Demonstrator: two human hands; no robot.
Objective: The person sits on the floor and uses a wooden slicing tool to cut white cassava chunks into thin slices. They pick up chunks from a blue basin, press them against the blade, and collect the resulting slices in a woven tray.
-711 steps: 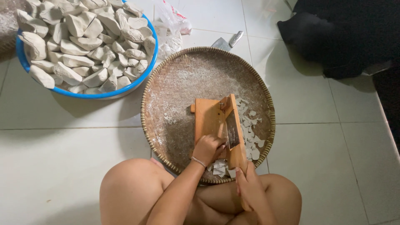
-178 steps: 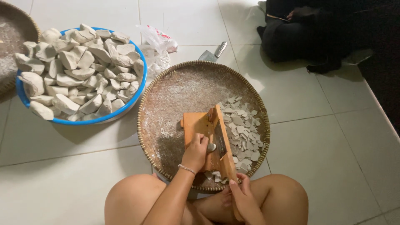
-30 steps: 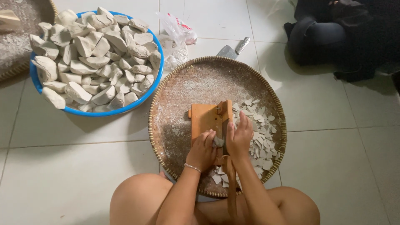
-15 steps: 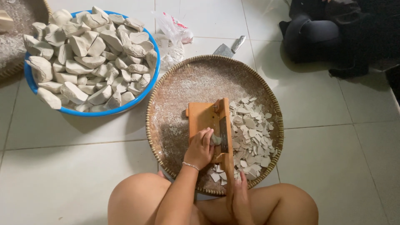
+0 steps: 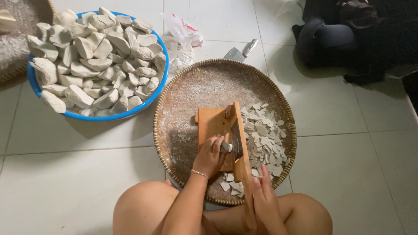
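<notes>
- At the bottom of the frame, two bare knees are seen, with both forearms reaching up between them.
- The right hand [image 5: 263, 198] is wrapped around the lower end of the lever blade's wooden handle [image 5: 244, 174], at the lower centre-right.
- The left hand [image 5: 210, 154], a thin bracelet on its wrist, is closed on a small pale chunk [image 5: 226, 146], which is pressed against the blade on the orange wooden cutting board [image 5: 211, 126].
- The board is set in the middle of a round woven tray [image 5: 187, 100], which rests on the tiled floor at the centre of the frame.
- Thin pale slices [image 5: 261, 135] are heaped on the tray just right of the blade; a few more lie below the board.
- A cleaver [image 5: 239, 51] is partly hidden behind the tray's upper rim.
- A blue basin [image 5: 159, 82] piled with pale chunks fills the upper left, just beside the tray.
- A crumpled plastic bag [image 5: 183, 41] lies between basin and cleaver.
- Dark cloth [image 5: 348, 39] is bundled at the upper right.
</notes>
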